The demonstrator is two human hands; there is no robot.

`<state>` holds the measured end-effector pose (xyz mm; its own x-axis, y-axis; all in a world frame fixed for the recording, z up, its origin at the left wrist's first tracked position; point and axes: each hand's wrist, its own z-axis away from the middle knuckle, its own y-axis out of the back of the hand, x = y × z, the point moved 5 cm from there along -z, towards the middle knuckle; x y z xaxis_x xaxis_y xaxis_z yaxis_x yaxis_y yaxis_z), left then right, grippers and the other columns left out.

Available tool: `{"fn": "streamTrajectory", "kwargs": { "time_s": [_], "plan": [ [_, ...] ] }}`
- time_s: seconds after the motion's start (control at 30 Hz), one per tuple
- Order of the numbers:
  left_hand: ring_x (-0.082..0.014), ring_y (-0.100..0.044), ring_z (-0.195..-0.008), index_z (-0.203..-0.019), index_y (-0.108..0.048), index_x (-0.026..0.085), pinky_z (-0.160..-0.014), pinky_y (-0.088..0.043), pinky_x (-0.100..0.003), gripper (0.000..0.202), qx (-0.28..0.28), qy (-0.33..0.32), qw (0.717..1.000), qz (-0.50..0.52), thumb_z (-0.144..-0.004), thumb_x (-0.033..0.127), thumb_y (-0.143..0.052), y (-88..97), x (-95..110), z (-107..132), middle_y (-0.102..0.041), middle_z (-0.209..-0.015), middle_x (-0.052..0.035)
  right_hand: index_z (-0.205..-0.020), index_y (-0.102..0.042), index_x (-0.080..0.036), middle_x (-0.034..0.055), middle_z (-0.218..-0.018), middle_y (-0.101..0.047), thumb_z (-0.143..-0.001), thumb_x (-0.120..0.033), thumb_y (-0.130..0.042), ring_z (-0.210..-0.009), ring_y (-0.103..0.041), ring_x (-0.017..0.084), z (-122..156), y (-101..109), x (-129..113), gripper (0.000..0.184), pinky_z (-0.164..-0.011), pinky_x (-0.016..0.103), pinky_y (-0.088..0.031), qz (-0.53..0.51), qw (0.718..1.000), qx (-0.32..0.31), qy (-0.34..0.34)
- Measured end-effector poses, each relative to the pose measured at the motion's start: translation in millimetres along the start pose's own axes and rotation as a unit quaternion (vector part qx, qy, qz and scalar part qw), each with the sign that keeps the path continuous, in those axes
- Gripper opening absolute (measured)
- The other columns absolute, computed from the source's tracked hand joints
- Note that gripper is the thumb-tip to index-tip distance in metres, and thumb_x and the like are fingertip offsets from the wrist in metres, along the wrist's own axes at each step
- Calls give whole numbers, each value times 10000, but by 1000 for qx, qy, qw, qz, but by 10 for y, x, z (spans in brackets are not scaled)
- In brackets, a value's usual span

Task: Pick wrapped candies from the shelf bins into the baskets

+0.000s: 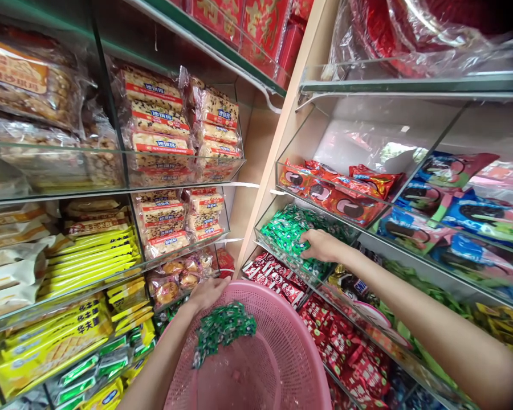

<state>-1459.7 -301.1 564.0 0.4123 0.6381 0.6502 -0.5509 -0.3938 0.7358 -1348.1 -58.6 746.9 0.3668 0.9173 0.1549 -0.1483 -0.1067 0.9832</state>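
A pink plastic basket (284,304) with perforated walls is in the lower middle of the view. My left hand (209,291) grips its far-left rim, the fingertips partly hidden behind the edge. Inside it, a heap of green-wrapped candies (224,327) lies against the far wall. On the right, my right hand (318,246) reaches into a clear shelf bin (277,247) full of matching green-wrapped candies (288,225). Its fingers are curled in among the wrappers at the bin's front side, and their tips are partly covered.
Clear-fronted shelves of packaged snacks line both sides, with a wooden post (277,136) at the corner. Just above my right hand are red packets (342,196); below it lie red candy packets (273,276). Yellow wafer packs (55,341) fill the lower left.
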Motion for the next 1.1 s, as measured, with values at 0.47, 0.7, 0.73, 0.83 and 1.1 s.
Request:
{"fn": "streamTrajectory", "kwargs": {
  "time_s": [0.47, 0.7, 0.73, 0.83, 1.1],
  "plan": [
    [-267, -547, -1040, -1003, -647, 259, -861, -385, -341, 717, -5, -12, 1000, -15, -748, 703, -144, -51, 31, -51, -636, -1089, -51, -867, -598, -205, 10, -750, -617, -745, -340, -567, -686, -530, 148, 802, 142, -776, 184, -596, 225, -334, -188, 966, 126, 120],
    [-279, -563, -1005, -1004, -647, 255, -841, -395, -354, 730, -4, -6, 1000, -29, -748, 704, -131, -54, 29, -35, -654, -1045, -52, -967, -575, -171, 84, -1015, -600, -768, -155, -478, -933, -539, 213, 586, -1234, -1338, 222, -758, 293, -400, -131, 979, -3, 153],
    [-273, -563, -1006, -1012, -643, 254, -845, -394, -346, 727, -2, -6, 1000, -28, -748, 703, -137, -48, 22, -27, -653, -1049, -47, -1008, -565, -162, 101, -1052, -587, -774, -134, -447, -960, -533, 224, 550, -1345, -1362, 264, -777, 311, -405, -117, 981, -13, 154],
    [-252, -554, -1027, -1026, -637, 251, -862, -388, -320, 704, 4, -16, 1000, -19, -753, 694, -163, -29, 0, -4, -639, -1084, -36, -1068, -549, -157, 123, -1077, -573, -782, -84, -385, -969, -540, 247, 473, -1528, -1410, 338, -783, 348, -420, -100, 984, -24, 149],
    [-280, -537, -1057, -1019, -638, 284, -887, -376, -374, 681, 7, -8, 999, -30, -755, 690, -160, -36, -51, 24, -632, -1098, -25, -1113, -506, -192, 104, -1095, -552, -741, 24, -304, -866, -594, 225, 408, -1826, -1503, 474, -723, 329, -461, -84, 988, -12, 127]
  ]
}}
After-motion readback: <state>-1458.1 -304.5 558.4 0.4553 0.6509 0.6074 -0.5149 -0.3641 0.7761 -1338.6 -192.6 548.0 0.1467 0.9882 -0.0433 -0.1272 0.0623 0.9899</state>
